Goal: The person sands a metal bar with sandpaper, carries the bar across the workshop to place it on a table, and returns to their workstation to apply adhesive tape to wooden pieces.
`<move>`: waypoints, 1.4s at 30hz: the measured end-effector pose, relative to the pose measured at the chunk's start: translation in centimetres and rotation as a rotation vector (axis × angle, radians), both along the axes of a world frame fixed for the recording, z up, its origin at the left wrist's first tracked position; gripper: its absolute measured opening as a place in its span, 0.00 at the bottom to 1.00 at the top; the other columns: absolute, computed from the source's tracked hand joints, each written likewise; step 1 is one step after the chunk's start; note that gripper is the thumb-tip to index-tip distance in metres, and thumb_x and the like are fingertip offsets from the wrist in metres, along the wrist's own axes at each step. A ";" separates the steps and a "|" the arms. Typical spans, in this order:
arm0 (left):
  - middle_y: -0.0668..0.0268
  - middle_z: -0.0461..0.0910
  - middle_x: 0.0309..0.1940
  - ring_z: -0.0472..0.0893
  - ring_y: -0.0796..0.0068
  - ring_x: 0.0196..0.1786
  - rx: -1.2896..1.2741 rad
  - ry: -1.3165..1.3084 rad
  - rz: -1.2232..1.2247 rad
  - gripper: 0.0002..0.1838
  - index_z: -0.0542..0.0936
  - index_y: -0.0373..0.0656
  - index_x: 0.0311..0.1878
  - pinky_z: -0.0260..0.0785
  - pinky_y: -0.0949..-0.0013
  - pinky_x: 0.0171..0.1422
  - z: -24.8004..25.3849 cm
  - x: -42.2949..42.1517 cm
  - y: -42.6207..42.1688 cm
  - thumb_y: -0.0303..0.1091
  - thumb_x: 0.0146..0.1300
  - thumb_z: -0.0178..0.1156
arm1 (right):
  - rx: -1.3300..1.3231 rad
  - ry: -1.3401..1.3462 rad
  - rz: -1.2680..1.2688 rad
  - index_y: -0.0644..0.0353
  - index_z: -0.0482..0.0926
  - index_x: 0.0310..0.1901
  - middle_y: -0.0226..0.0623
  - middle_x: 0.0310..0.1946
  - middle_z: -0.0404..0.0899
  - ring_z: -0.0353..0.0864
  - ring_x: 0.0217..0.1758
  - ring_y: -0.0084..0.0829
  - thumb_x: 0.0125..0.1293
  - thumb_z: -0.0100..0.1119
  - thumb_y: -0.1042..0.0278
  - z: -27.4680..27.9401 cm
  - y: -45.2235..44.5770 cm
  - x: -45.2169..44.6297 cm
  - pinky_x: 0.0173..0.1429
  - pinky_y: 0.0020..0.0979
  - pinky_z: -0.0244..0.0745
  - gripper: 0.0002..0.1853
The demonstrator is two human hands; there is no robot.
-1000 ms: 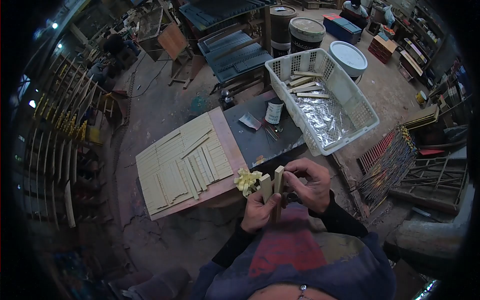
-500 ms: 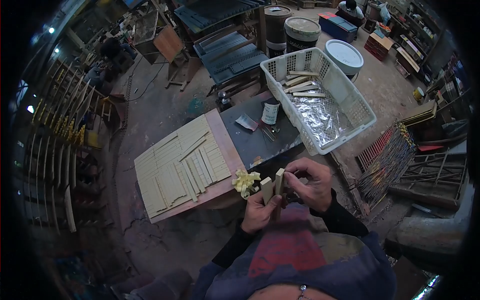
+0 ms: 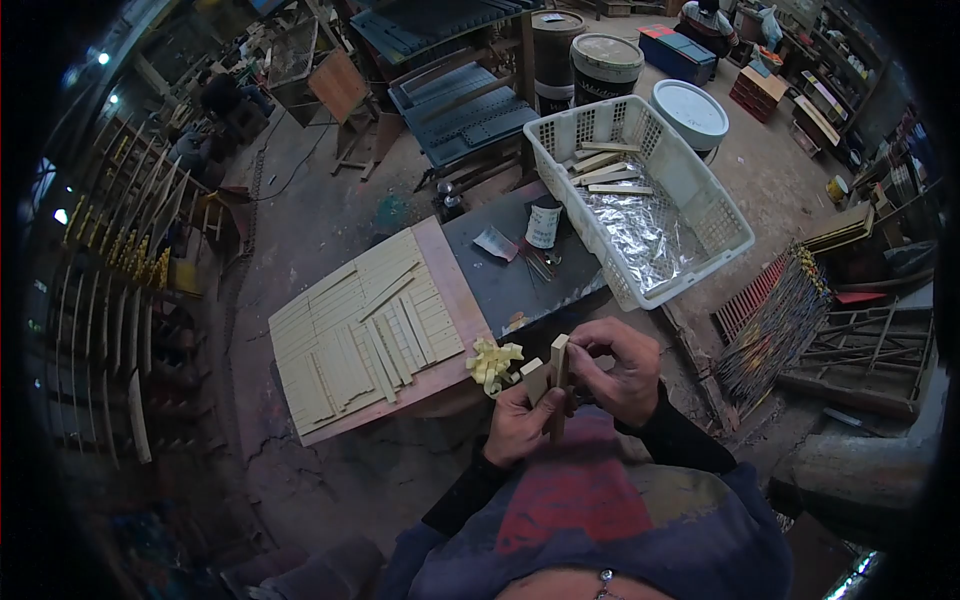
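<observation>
My left hand (image 3: 515, 428) is closed around two short, pale wooden strips, which stand up side by side out of the fist. The left wooden strip (image 3: 535, 379) leans slightly apart from the right wooden strip (image 3: 559, 362). My right hand (image 3: 622, 372) is in a pinch, its fingertips against the upper end of the right strip; anything small between them is hidden. Just beyond my left hand is a bunch of pale yellow curled pieces (image 3: 493, 363), near the corner of a pinkish board (image 3: 440, 250). Rows of thin wooden slats (image 3: 340, 320) cover most of that board.
A white plastic crate (image 3: 690, 165) with several wooden strips and shiny film stands ahead right. On the dark bench (image 3: 490, 210) are a labelled can (image 3: 542, 227) and a scrap of packaging. Metal rods (image 3: 770, 325) lie to the right, racks at left. Other people sit far back.
My hands and the wooden strips stay almost in place, with only a tiny shift of the right fingers. In the far background, a person at upper right has changed posture.
</observation>
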State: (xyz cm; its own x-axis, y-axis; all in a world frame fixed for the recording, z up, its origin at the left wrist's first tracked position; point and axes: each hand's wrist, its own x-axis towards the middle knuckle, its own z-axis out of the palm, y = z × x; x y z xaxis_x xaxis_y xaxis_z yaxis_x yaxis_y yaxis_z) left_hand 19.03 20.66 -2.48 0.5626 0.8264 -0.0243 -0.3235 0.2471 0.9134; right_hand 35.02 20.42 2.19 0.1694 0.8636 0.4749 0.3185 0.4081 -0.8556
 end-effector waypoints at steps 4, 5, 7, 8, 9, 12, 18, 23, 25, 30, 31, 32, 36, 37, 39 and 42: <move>0.66 0.78 0.32 0.75 0.80 0.35 0.021 0.019 0.019 0.13 0.74 0.35 0.47 0.69 0.75 0.40 -0.2 -0.2 0.1 0.36 0.67 0.53 | 0.049 -0.056 0.003 0.66 0.76 0.33 0.38 0.29 0.78 0.79 0.30 0.24 0.53 0.61 0.82 -0.2 0.4 -0.1 0.33 0.22 0.75 0.06; 0.66 0.78 0.32 0.75 0.80 0.35 0.025 0.014 0.014 0.13 0.74 0.35 0.47 0.69 0.75 0.40 -0.3 -0.2 0.2 0.36 0.67 0.53 | 0.066 -0.074 -0.010 0.66 0.76 0.33 0.38 0.29 0.79 0.79 0.30 0.25 0.53 0.61 0.83 -0.2 0.5 -0.2 0.32 0.23 0.75 0.06; 0.66 0.78 0.32 0.75 0.80 0.35 0.028 0.009 0.010 0.13 0.74 0.36 0.47 0.69 0.75 0.40 -0.2 -0.4 0.3 0.36 0.67 0.53 | 0.083 -0.092 -0.021 0.66 0.76 0.33 0.39 0.30 0.79 0.79 0.30 0.25 0.53 0.61 0.83 -0.2 0.6 -0.3 0.32 0.23 0.74 0.06; 0.67 0.78 0.32 0.75 0.80 0.35 0.023 0.013 0.008 0.13 0.75 0.36 0.46 0.69 0.75 0.40 -0.1 -0.4 0.4 0.36 0.67 0.53 | 0.103 -0.111 -0.025 0.66 0.76 0.34 0.39 0.30 0.79 0.79 0.30 0.26 0.52 0.61 0.84 -0.3 0.6 -0.3 0.31 0.23 0.74 0.07; 0.67 0.78 0.31 0.75 0.80 0.35 0.017 0.018 0.005 0.13 0.75 0.36 0.46 0.69 0.75 0.40 -0.1 -0.5 0.4 0.36 0.67 0.53 | 0.124 -0.130 -0.029 0.66 0.76 0.34 0.40 0.31 0.79 0.79 0.30 0.26 0.52 0.61 0.84 -0.3 0.7 -0.4 0.31 0.23 0.74 0.08; 0.67 0.78 0.30 0.76 0.80 0.34 0.030 0.044 -0.002 0.12 0.76 0.35 0.44 0.70 0.75 0.40 0.0 -0.6 0.5 0.36 0.67 0.53 | 0.153 -0.135 -0.036 0.66 0.76 0.36 0.41 0.31 0.80 0.79 0.30 0.28 0.52 0.61 0.85 -0.5 0.7 -0.5 0.30 0.23 0.74 0.09; 0.67 0.78 0.29 0.76 0.81 0.31 0.061 0.067 0.003 0.12 0.76 0.35 0.42 0.70 0.76 0.35 0.0 -0.5 0.7 0.35 0.67 0.53 | 0.182 -0.132 -0.046 0.66 0.75 0.36 0.43 0.31 0.79 0.80 0.30 0.29 0.52 0.60 0.86 -0.1 0.8 -0.6 0.30 0.24 0.74 0.10; 0.67 0.78 0.28 0.74 0.82 0.25 0.091 0.036 0.006 0.11 0.76 0.35 0.39 0.67 0.77 0.23 0.0 -0.2 0.8 0.34 0.67 0.52 | 0.191 -0.173 -0.051 0.65 0.74 0.37 0.43 0.30 0.78 0.80 0.30 0.32 0.52 0.60 0.86 0.0 1.0 -0.6 0.30 0.26 0.75 0.11; 0.67 0.78 0.28 0.74 0.82 0.23 0.107 0.036 0.020 0.11 0.76 0.35 0.39 0.65 0.77 0.21 0.2 -0.1 0.8 0.34 0.67 0.52 | 0.187 -0.175 -0.047 0.65 0.74 0.37 0.43 0.30 0.78 0.80 0.30 0.32 0.51 0.60 0.86 -0.1 1.1 -0.5 0.31 0.26 0.75 0.11; 0.67 0.78 0.28 0.75 0.82 0.25 0.107 0.043 0.019 0.11 0.76 0.35 0.40 0.67 0.77 0.23 0.4 0.1 1.1 0.34 0.67 0.52 | 0.179 -0.181 -0.038 0.64 0.74 0.37 0.41 0.31 0.77 0.79 0.32 0.36 0.49 0.61 0.85 -0.3 1.3 -0.3 0.34 0.29 0.75 0.12; 0.67 0.78 0.28 0.75 0.82 0.25 0.105 0.043 0.020 0.11 0.76 0.35 0.40 0.67 0.77 0.23 0.1 0.2 1.1 0.34 0.67 0.52 | 0.178 -0.181 -0.037 0.64 0.74 0.37 0.41 0.31 0.77 0.79 0.32 0.36 0.49 0.61 0.85 -0.3 1.4 -0.3 0.34 0.29 0.75 0.12; 0.67 0.78 0.28 0.75 0.83 0.26 0.125 0.043 0.027 0.11 0.76 0.35 0.40 0.68 0.78 0.24 -0.1 0.2 1.1 0.35 0.67 0.52 | 0.187 -0.188 -0.035 0.64 0.74 0.37 0.41 0.31 0.77 0.79 0.32 0.36 0.49 0.61 0.85 -0.3 1.4 -0.2 0.34 0.29 0.75 0.12; 0.67 0.78 0.28 0.75 0.83 0.27 0.095 0.023 0.012 0.12 0.76 0.36 0.41 0.68 0.78 0.27 -0.1 0.3 1.1 0.36 0.68 0.51 | 0.215 -0.218 -0.030 0.65 0.73 0.37 0.42 0.30 0.77 0.79 0.30 0.32 0.51 0.60 0.86 -0.1 1.7 -0.2 0.31 0.27 0.76 0.12; 0.67 0.78 0.28 0.75 0.83 0.27 0.091 0.023 0.011 0.12 0.76 0.36 0.41 0.68 0.78 0.27 -0.3 0.4 1.0 0.36 0.68 0.51 | 0.211 -0.218 -0.030 0.65 0.73 0.37 0.42 0.30 0.77 0.79 0.30 0.32 0.51 0.60 0.86 -0.2 1.8 -0.2 0.31 0.27 0.76 0.12; 0.67 0.78 0.28 0.75 0.83 0.27 0.063 0.031 0.028 0.13 0.76 0.36 0.42 0.68 0.78 0.28 -0.6 0.4 1.0 0.38 0.68 0.51 | 0.193 -0.174 -0.006 0.65 0.73 0.37 0.43 0.30 0.78 0.80 0.31 0.31 0.51 0.60 0.86 -0.3 1.8 -0.1 0.31 0.26 0.76 0.11; 0.68 0.78 0.28 0.76 0.83 0.28 -0.002 -0.053 0.069 0.14 0.76 0.37 0.42 0.67 0.79 0.28 -0.4 1.1 0.8 0.39 0.68 0.51 | 0.229 -0.140 -0.031 0.66 0.73 0.36 0.44 0.31 0.78 0.80 0.31 0.31 0.51 0.60 0.86 -0.6 1.9 -0.1 0.31 0.26 0.76 0.11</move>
State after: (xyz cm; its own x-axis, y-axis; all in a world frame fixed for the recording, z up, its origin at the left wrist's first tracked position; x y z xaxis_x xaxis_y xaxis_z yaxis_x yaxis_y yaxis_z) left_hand 20.16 21.44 -2.91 0.5046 0.8634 0.0018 -0.3874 0.2245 0.8941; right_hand 34.96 22.35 1.58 0.1133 0.7264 0.6778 0.4422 0.5741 -0.6891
